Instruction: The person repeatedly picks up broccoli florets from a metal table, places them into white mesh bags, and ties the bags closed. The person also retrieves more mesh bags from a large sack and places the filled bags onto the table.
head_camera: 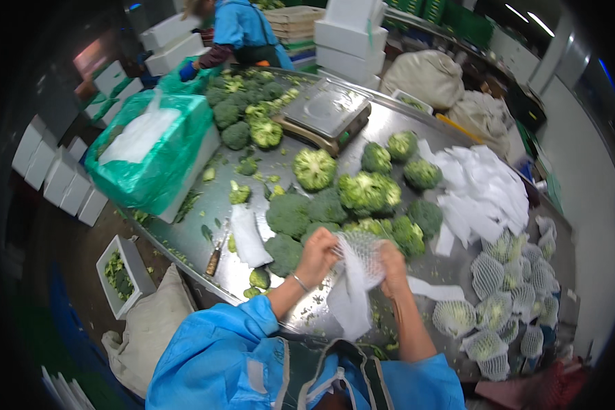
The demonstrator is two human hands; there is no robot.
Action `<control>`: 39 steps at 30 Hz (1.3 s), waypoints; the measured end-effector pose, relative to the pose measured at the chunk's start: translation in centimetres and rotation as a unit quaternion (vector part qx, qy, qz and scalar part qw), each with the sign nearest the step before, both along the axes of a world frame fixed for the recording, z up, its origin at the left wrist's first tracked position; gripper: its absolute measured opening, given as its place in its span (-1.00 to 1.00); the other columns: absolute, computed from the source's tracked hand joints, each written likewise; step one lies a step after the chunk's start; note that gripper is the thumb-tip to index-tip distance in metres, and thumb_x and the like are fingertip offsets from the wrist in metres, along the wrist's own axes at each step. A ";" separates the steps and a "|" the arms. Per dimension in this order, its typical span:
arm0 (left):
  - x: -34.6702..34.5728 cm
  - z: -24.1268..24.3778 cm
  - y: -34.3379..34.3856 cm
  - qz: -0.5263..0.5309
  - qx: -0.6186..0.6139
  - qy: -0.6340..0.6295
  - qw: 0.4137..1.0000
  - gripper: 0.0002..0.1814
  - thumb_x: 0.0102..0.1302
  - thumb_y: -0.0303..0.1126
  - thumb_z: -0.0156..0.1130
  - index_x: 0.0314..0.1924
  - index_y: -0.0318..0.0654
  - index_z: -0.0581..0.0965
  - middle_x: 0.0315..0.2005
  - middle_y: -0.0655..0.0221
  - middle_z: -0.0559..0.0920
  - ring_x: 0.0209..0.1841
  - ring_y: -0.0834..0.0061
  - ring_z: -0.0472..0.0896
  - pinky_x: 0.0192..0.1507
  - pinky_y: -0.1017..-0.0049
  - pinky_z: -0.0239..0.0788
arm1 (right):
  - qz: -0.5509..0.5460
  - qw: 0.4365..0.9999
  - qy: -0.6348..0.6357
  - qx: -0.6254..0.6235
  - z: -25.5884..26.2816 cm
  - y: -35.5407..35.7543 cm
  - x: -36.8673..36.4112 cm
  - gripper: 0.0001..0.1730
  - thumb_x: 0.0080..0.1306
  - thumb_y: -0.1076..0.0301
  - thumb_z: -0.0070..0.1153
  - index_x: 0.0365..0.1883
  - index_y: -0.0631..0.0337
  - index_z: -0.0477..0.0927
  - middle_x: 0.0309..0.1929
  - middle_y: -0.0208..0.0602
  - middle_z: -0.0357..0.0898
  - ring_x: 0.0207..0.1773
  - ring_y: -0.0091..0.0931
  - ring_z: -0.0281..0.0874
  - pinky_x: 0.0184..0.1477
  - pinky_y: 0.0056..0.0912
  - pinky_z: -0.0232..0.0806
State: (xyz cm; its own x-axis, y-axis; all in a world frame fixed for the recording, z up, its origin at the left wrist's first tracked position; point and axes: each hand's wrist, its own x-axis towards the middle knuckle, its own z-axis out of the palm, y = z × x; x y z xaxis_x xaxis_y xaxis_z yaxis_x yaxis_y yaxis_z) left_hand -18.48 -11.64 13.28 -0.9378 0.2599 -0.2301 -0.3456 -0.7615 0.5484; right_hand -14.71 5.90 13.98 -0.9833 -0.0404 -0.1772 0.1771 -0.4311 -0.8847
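Observation:
My left hand (318, 257) and my right hand (393, 269) grip opposite sides of a white foam net sleeve (361, 256), which is stretched between them and hangs down in front of my apron. Whether anything is inside the net cannot be told. Just beyond my hands, loose broccoli heads (289, 214) are bunched on the metal table (307, 318), some crown up, others with pale stems showing. Flat white net sleeves (484, 189) form a heap to the right. Nearer, at the right, broccoli heads in foam nets (494, 310) lie grouped together.
A wood-handled knife (213, 260) lies near the left edge. Behind are a scale (330, 110), more broccoli (236, 113) and a green-lined foam box (159, 154). A co-worker (246, 31) in blue stands at the far side. A white crate (125, 277) and a sack (151, 328) sit left.

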 end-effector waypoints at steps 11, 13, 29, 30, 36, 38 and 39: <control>-5.4 -1.8 -0.4 0.012 -0.570 0.261 0.779 -0.83 0.09 -0.32 0.21 -0.42 -0.27 0.55 -0.71 0.37 0.53 -0.63 0.58 0.46 -0.51 0.50 0.30 | -0.062 0.990 0.039 0.123 1.9 4.3 -6.6 -0.81 0.14 0.37 0.11 -0.35 0.28 0.42 -0.40 -0.31 0.51 -0.36 -0.54 0.44 -0.33 -0.49 0.29; -9.6 -3.2 -1.2 0.087 -0.608 0.251 0.749 -0.83 0.16 -0.31 0.15 -0.44 -0.28 0.53 -0.64 0.37 0.57 -0.60 0.56 0.47 -0.51 0.49 0.30 | 0.003 0.886 0.135 0.443 0.5 4.8 -8.8 -0.77 0.11 0.38 0.11 -0.33 0.27 0.38 -0.42 -0.22 0.49 -0.35 -0.47 0.48 -0.32 -0.36 0.30; -10.6 -8.8 5.5 0.006 0.117 -0.147 0.982 -0.30 0.37 0.16 -0.47 0.19 -0.26 0.29 0.01 0.15 0.49 -0.02 0.22 0.52 0.06 0.27 0.37 | 0.223 0.605 0.044 0.763 2.5 -2.4 -26.8 -0.48 0.15 0.00 -0.14 -0.16 0.22 0.58 -0.13 0.14 0.51 -0.05 -0.08 0.49 -0.06 -0.16 0.35; -10.5 -8.7 6.2 0.011 0.122 -0.141 0.982 -0.32 0.37 0.14 -0.44 0.21 -0.24 0.27 0.03 0.15 0.48 0.01 0.22 0.50 0.09 0.26 0.34 | 0.212 0.620 0.016 0.755 3.2 -1.5 -26.0 -0.47 0.16 -0.02 -0.16 -0.20 0.24 0.60 -0.11 0.15 0.50 -0.04 -0.07 0.48 -0.05 -0.16 0.34; -12.7 -5.5 6.7 0.136 -0.034 -0.065 0.988 -0.41 0.40 0.03 -0.31 0.14 -0.32 0.34 -0.04 0.22 0.53 -0.04 0.32 0.53 0.05 0.36 0.35 | -0.073 0.826 0.199 0.522 4.8 3.7 -16.3 -0.49 0.31 0.10 -0.22 -0.35 0.50 0.49 -0.36 0.08 0.57 -0.29 -0.15 0.53 -0.20 -0.25 0.31; -13.1 -5.6 5.7 0.084 -0.111 0.052 0.989 -0.45 0.41 0.00 -0.28 0.11 -0.30 0.38 -0.06 0.29 0.54 -0.04 0.42 0.51 0.04 0.40 0.31 | -0.079 0.847 0.158 0.502 6.1 3.7 -12.4 -0.52 0.34 0.13 -0.22 -0.40 0.50 0.44 -0.49 -0.09 0.52 -0.40 -0.31 0.45 -0.29 -0.29 0.26; -13.0 -4.7 5.1 0.030 -0.163 0.135 0.977 -0.49 0.41 -0.02 -0.26 0.10 -0.25 0.40 -0.05 0.34 0.54 -0.03 0.49 0.48 0.03 0.42 0.27 | -0.086 0.856 0.138 0.491 6.9 3.6 -10.7 -0.53 0.35 0.15 -0.22 -0.43 0.50 0.41 -0.56 -0.18 0.49 -0.45 -0.39 0.41 -0.34 -0.31 0.24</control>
State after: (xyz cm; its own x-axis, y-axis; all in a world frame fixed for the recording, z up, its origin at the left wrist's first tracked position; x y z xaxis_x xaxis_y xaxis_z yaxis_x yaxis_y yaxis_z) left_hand -31.47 -6.55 8.58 -0.9870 0.1575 -0.0331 -0.1149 -0.5458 0.8300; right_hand -25.41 9.54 20.87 -0.9698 0.1441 0.1970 -0.0884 0.5447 -0.8339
